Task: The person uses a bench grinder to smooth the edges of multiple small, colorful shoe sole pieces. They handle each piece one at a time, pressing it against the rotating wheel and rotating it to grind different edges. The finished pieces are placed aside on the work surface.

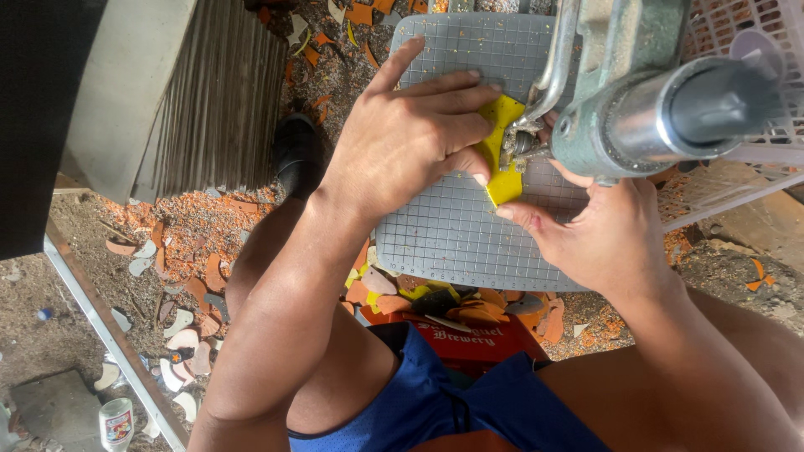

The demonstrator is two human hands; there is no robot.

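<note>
**Two hands pinch one yellow piece at the cutter**

Both hands close on a flat yellow plastic piece (503, 155) lying on a grey gridded cutting mat (452, 234). The left hand (410, 138) presses it from above, fingers narrow over its upper edge; the right hand (607, 238) pinches its lower end from below. Its long axis runs away from the person, between the two grips. A grey-green metal motor tool (645, 100) meets it just right of the left fingertips. Orange shards (193, 243) litter the ground.
</note>
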